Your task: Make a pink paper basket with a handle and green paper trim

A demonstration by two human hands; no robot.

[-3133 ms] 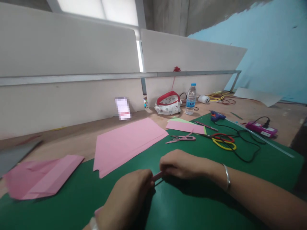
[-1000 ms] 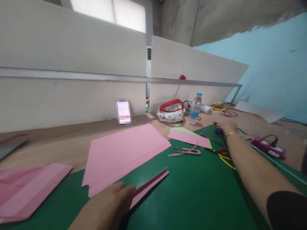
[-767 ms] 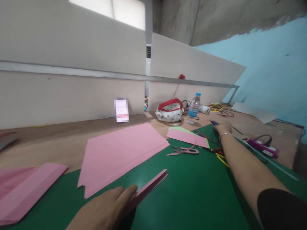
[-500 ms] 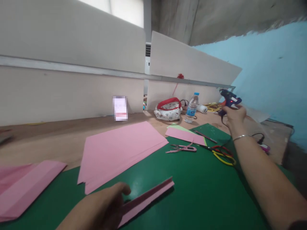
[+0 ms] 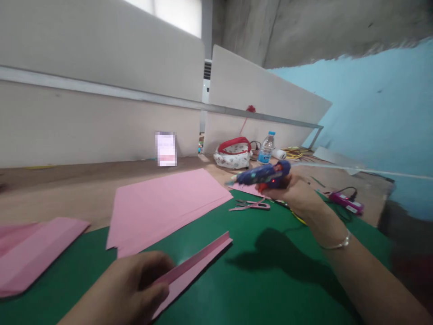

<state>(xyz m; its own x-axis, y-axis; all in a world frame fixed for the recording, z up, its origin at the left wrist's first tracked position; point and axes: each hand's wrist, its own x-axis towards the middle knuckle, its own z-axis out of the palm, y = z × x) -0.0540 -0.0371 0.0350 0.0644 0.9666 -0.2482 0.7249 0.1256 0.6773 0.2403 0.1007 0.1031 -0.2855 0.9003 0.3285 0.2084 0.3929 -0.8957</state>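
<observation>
Gripping glue gun (image 5: 267, 175) in right hand (image 5: 293, 195), pinching folded pink strip (image 5: 196, 264) with left hand (image 5: 135, 289); probably needing nozzle lowered toward 7 o'clock.

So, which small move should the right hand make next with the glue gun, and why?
Probably bring the glue gun down to the folded pink strip: the right hand holds it in the air, nozzle toward the strip, while the left hand pins the strip's near end on the green mat.
</observation>
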